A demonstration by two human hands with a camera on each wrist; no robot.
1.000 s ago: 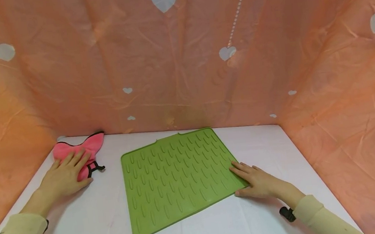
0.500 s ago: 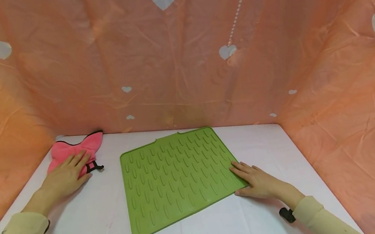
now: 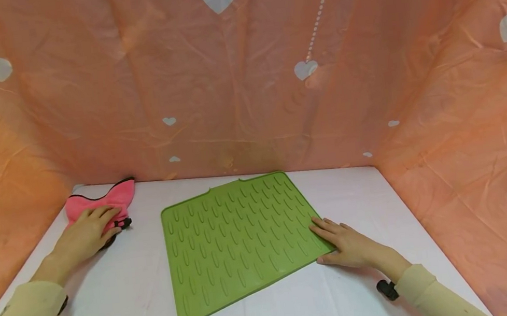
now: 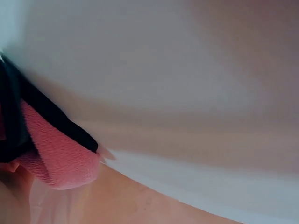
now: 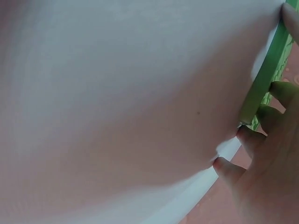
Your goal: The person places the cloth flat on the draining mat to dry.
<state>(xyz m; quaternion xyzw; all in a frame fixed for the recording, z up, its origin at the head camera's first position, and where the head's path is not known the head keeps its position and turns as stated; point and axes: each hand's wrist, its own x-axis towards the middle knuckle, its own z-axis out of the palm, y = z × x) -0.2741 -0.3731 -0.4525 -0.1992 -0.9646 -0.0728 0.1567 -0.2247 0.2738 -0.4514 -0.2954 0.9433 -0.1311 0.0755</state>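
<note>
At the back left lies a pink plush cloth piece with black edging (image 3: pixel 119 195) and a short black strap end; its exact kind is unclear. My left hand (image 3: pixel 80 240) is over its near part, with fingers bent and the cloth bunched beneath them. In the left wrist view a folded pink flap (image 4: pixel 65 158) with black trim hangs by the hand. A green ribbed mat (image 3: pixel 244 242), seemingly rubbery, lies flat in the middle, slightly turned. My right hand (image 3: pixel 350 243) rests on its right front corner, fingers spread, thumb by the near edge. The right wrist view shows fingertips (image 5: pixel 280 93) along the green edge.
A white cloth (image 3: pixel 125 308) covers the table. Orange sheeting with pale hearts (image 3: pixel 238 102) closes off the back and both sides, right up to the table's edges. A black wrist strap (image 3: pixel 387 290) sits on the right wrist.
My left fingers have drawn in from lying flat, gathering the pink cloth and pulling its near part and black strap closer to the hand. The right hand and mat stay put.
</note>
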